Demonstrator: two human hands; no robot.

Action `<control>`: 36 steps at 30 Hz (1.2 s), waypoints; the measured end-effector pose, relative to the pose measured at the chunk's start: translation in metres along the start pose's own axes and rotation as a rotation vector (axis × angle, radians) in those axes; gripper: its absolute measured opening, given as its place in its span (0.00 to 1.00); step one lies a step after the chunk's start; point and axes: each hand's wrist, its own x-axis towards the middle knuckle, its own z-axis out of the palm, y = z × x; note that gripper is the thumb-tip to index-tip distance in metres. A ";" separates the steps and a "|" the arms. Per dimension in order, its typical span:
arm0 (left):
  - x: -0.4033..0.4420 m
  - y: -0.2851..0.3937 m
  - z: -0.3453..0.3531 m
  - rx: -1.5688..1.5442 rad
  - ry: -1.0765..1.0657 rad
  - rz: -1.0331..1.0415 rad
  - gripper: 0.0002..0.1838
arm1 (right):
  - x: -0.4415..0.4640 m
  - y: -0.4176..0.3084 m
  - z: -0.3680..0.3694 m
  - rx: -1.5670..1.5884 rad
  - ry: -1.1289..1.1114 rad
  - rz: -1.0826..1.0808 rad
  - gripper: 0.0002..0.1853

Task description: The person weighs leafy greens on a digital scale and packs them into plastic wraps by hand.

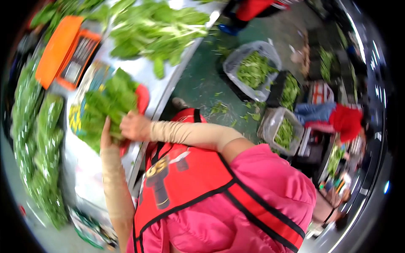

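A bunch of leafy greens (110,99) is held over the metal table in front of my red apron. My left hand (106,134) is against its near left side, with the thumb showing and the other fingers mostly hidden by leaves. My right hand (135,125) is closed at the stem end of the same bunch, its fingers curled in. Beneath and beside the greens are a printed plastic bag (76,116) with yellow and blue marks and a red object (142,98), partly covered.
Loose greens (158,27) lie at the table's far end, by an orange scale-like device (59,50). Bagged greens (46,139) line the left side. On the floor stand lined bins (230,63) with greens; scraps lie nearby. Other people are at right and top.
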 end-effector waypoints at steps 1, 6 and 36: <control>0.006 0.000 -0.003 0.038 -0.022 0.016 0.23 | 0.000 0.002 -0.001 0.007 -0.007 -0.001 0.05; -0.001 0.009 -0.008 0.038 -0.064 -0.146 0.27 | 0.002 -0.005 0.000 0.119 0.084 -0.019 0.06; -0.011 0.007 -0.005 0.197 -0.115 -0.064 0.30 | 0.008 -0.037 0.037 -0.086 -0.192 0.588 0.07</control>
